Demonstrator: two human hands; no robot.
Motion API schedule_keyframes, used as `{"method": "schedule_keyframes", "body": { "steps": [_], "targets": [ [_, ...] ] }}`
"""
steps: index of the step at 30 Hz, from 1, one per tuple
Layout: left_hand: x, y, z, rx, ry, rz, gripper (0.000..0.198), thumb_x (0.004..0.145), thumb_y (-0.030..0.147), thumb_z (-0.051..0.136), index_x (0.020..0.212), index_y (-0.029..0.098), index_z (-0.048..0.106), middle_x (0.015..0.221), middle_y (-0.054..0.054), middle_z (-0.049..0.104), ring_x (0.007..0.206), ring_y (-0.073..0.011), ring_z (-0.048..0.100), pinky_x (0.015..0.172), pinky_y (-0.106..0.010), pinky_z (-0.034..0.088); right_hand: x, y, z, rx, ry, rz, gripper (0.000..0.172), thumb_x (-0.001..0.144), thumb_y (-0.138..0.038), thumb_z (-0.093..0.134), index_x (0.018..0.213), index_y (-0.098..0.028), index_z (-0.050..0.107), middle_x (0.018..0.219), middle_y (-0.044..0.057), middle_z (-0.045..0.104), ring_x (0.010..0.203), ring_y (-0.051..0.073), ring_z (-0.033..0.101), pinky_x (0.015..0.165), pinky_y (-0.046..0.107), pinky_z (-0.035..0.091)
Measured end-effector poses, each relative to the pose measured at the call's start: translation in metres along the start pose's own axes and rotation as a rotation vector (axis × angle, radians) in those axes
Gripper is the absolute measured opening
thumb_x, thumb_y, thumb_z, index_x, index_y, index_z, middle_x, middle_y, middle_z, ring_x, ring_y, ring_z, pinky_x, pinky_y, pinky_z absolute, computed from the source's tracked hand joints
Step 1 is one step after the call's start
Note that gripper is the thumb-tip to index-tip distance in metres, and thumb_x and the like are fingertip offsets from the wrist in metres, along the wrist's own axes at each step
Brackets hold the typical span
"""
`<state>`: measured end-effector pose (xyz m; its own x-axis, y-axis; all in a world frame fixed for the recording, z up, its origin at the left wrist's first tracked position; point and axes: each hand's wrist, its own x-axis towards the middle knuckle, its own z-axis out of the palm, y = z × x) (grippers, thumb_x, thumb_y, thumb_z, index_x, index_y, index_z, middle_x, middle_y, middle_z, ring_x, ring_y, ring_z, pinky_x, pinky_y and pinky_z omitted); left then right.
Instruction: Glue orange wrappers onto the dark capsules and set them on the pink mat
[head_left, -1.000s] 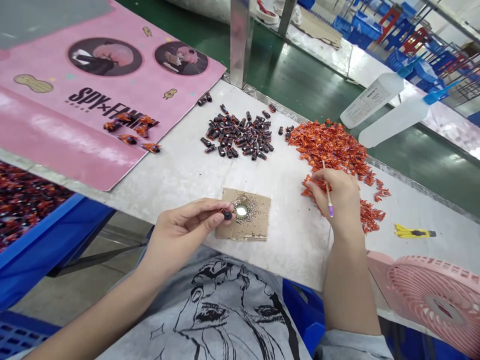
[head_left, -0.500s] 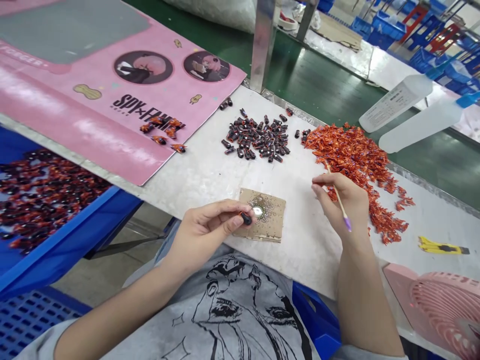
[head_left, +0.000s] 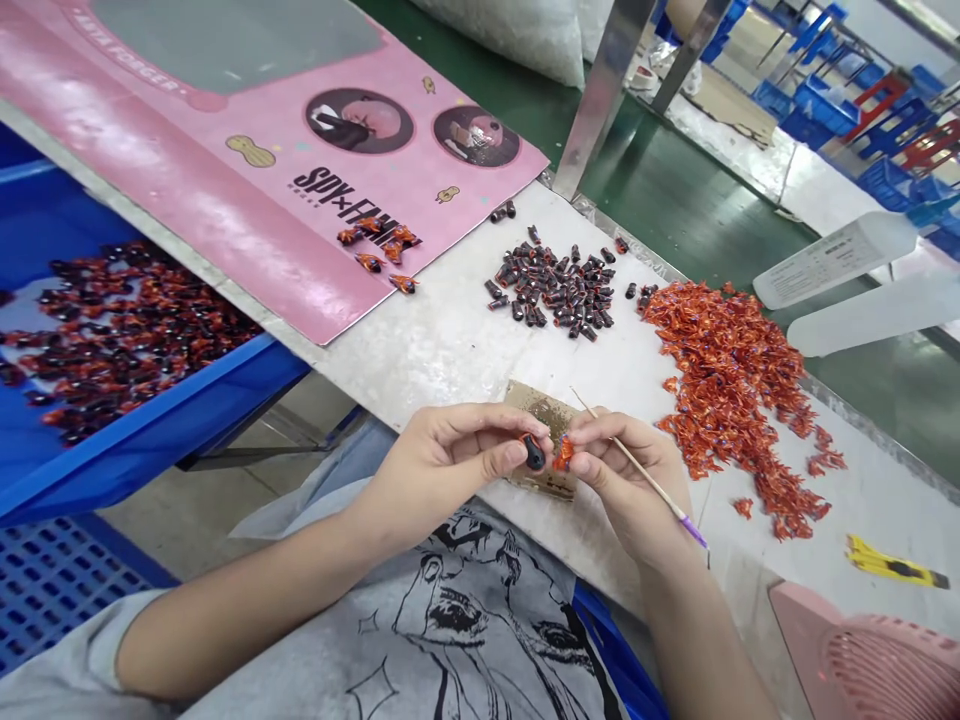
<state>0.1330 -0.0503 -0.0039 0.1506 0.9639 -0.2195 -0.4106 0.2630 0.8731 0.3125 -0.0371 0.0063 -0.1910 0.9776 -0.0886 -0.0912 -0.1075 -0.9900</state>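
My left hand point(head_left: 442, 455) pinches a small black piece point(head_left: 534, 453) between thumb and fingers. Just to its right, my right hand point(head_left: 622, 475) pinches a small orange piece point(head_left: 562, 453) close against the black one, and also holds a thin wooden stick point(head_left: 637, 468) with a purple end. Both hands meet over a brown cardboard square point(head_left: 536, 405) at the table's near edge. A pile of black pieces point(head_left: 559, 285) lies farther back. To the right spreads a heap of orange pieces point(head_left: 739, 385).
A pink printed box point(head_left: 247, 180) lies at the left with a few joined pieces point(head_left: 379, 250) on it. A blue bin point(head_left: 150, 410) of joined pieces stands at the lower left. Two squeeze bottles point(head_left: 840, 285), a yellow knife point(head_left: 892, 565) and a pink fan point(head_left: 877, 660) are on the right.
My right hand left the orange heap and came in to my left hand, now with an orange piece in its fingertips. The view shifted left and down.
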Motion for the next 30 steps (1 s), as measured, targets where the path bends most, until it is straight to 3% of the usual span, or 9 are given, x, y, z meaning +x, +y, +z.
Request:
{"method": "schedule_keyframes", "body": {
  "steps": [5, 9, 13, 18, 22, 26, 30],
  "targets": [
    [0.001, 0.002, 0.002, 0.015, 0.008, 0.048, 0.01, 0.071, 0.026, 0.084, 0.08, 0.023, 0.08, 0.083, -0.003, 0.081, 0.078, -0.0205, 0.077, 0.077, -0.031, 0.065, -0.004, 0.008, 0.007, -0.033, 0.125, 0.001, 0.013, 0.07, -0.034, 0.087, 0.074, -0.025, 0.079, 0.08, 0.003, 0.08, 0.074, 0.018, 0.075, 0.069, 0.03, 0.064],
    [-0.003, 0.007, 0.006, 0.102, 0.019, 0.138, 0.013, 0.075, 0.013, 0.076, 0.081, 0.023, 0.081, 0.083, -0.002, 0.081, 0.08, -0.0184, 0.076, 0.076, -0.026, 0.064, -0.006, 0.007, 0.008, 0.019, 0.076, -0.014, 0.013, 0.07, -0.027, 0.088, 0.081, -0.028, 0.081, 0.087, 0.003, 0.081, 0.08, 0.019, 0.077, 0.074, 0.03, 0.066],
    [-0.004, 0.008, 0.01, 0.175, 0.047, 0.267, 0.017, 0.077, 0.01, 0.072, 0.082, 0.024, 0.081, 0.085, -0.003, 0.08, 0.081, -0.0176, 0.075, 0.073, -0.024, 0.063, -0.007, 0.006, 0.007, 0.02, 0.092, -0.13, 0.017, 0.073, -0.023, 0.086, 0.087, -0.03, 0.079, 0.09, 0.002, 0.08, 0.087, 0.019, 0.076, 0.078, 0.031, 0.065],
    [-0.004, 0.007, 0.012, 0.238, 0.066, 0.439, 0.024, 0.078, 0.006, 0.072, 0.088, 0.024, 0.082, 0.084, -0.004, 0.076, 0.08, -0.0152, 0.072, 0.071, -0.022, 0.061, -0.014, 0.002, 0.011, -0.176, 0.128, -0.341, 0.029, 0.078, -0.014, 0.081, 0.098, -0.035, 0.077, 0.095, 0.001, 0.079, 0.092, 0.02, 0.075, 0.085, 0.038, 0.063],
    [-0.006, 0.006, 0.012, 0.242, 0.053, 0.451, 0.027, 0.078, 0.004, 0.072, 0.092, 0.024, 0.083, 0.085, -0.005, 0.078, 0.079, -0.0156, 0.073, 0.069, -0.021, 0.061, -0.021, -0.001, 0.013, -0.357, 0.109, -0.458, 0.042, 0.078, -0.006, 0.078, 0.108, -0.035, 0.075, 0.102, 0.002, 0.078, 0.094, 0.02, 0.074, 0.08, 0.035, 0.064],
    [-0.008, 0.004, 0.013, 0.239, 0.059, 0.458, 0.027, 0.076, 0.003, 0.074, 0.092, 0.023, 0.083, 0.085, -0.005, 0.079, 0.077, -0.0154, 0.074, 0.068, -0.02, 0.061, -0.022, -0.003, 0.012, -0.515, 0.08, -0.592, 0.037, 0.079, -0.003, 0.075, 0.108, -0.027, 0.074, 0.1, 0.005, 0.077, 0.091, 0.02, 0.075, 0.077, 0.033, 0.064],
    [-0.01, 0.004, 0.016, 0.216, 0.093, 0.395, 0.026, 0.076, 0.003, 0.075, 0.09, 0.023, 0.083, 0.083, -0.004, 0.079, 0.075, -0.0134, 0.074, 0.066, -0.017, 0.06, -0.02, -0.002, 0.013, -0.605, 0.078, -0.665, 0.036, 0.076, -0.012, 0.082, 0.109, -0.023, 0.072, 0.1, 0.008, 0.076, 0.088, 0.022, 0.074, 0.073, 0.034, 0.064]
  ]
}}
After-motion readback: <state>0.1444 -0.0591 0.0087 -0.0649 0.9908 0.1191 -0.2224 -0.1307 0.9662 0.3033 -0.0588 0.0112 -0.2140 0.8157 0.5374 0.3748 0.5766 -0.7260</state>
